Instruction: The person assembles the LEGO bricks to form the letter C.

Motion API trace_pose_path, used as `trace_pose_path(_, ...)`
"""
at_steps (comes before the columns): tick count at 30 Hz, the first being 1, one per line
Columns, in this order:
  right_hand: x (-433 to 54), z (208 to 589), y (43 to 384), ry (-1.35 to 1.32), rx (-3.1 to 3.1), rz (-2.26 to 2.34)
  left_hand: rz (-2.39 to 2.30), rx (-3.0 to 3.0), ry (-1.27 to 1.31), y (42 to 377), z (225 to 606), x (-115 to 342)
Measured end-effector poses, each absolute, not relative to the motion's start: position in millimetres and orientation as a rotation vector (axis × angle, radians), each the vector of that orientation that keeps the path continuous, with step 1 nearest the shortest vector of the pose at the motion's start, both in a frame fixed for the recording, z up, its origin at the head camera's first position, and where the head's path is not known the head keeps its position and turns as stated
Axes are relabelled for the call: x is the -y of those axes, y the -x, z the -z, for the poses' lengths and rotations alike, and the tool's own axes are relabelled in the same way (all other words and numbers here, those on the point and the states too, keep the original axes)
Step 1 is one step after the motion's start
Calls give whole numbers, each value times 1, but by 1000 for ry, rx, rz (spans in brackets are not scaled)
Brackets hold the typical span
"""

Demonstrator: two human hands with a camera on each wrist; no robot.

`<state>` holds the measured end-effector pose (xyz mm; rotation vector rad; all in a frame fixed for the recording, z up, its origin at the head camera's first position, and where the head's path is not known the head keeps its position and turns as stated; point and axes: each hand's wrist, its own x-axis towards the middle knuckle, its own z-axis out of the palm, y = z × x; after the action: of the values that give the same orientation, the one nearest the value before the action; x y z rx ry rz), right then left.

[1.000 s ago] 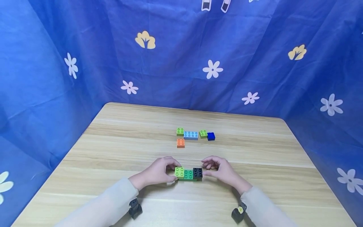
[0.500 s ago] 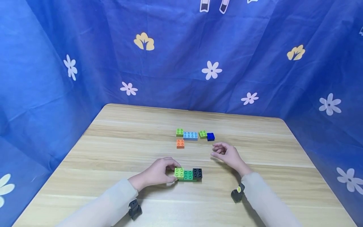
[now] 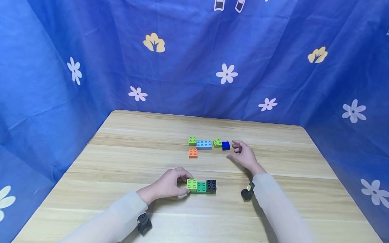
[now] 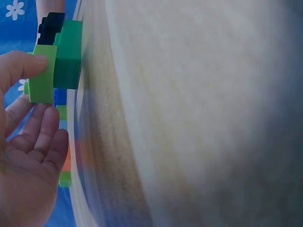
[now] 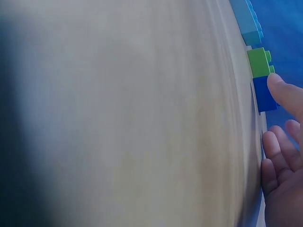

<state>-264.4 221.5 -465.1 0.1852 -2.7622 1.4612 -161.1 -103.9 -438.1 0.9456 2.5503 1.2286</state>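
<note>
My left hand (image 3: 168,183) pinches a lime-green brick (image 3: 191,184) between thumb and fingers, as the left wrist view also shows. That brick sits on the left end of a green brick (image 3: 201,186), and a black brick (image 3: 211,185) sits on its right end. My right hand (image 3: 245,157) is beside a dark blue brick (image 3: 225,145), thumb and fingers parted with nothing between them. In the right wrist view the thumb (image 5: 279,87) overlaps the dark blue brick (image 5: 265,94), while the other fingers hang below it.
Left of the dark blue brick lie a lime-green brick (image 3: 217,143), a long light-blue brick (image 3: 204,144) and another lime-green brick (image 3: 192,140). An orange brick (image 3: 192,153) lies in front of them. A blue patterned cloth (image 3: 188,67) stands behind the wooden table (image 3: 136,141).
My right hand has left the black brick's side and moved away from me to the dark blue brick. The left hand keeps its place on the lime-green brick.
</note>
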Motion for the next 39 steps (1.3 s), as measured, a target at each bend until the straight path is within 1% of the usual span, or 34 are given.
trace_pose_path(10, -216, 465, 277, -294, 2818, -1349, -1227, -2553, -965, 160, 436, 103)
trace_pose_path(23, -209, 463, 279, -210, 2865, -1229, -1218, -2543, -946, 161, 432, 104)
trace_pose_path(28, -213, 462, 271, -223, 2844, -1286, -1214, -2543, -940, 161, 432, 103)
trace_pose_path(39, -209, 459, 241, -265, 2728, -1525, -1219, -2538, -941, 162, 435, 105)
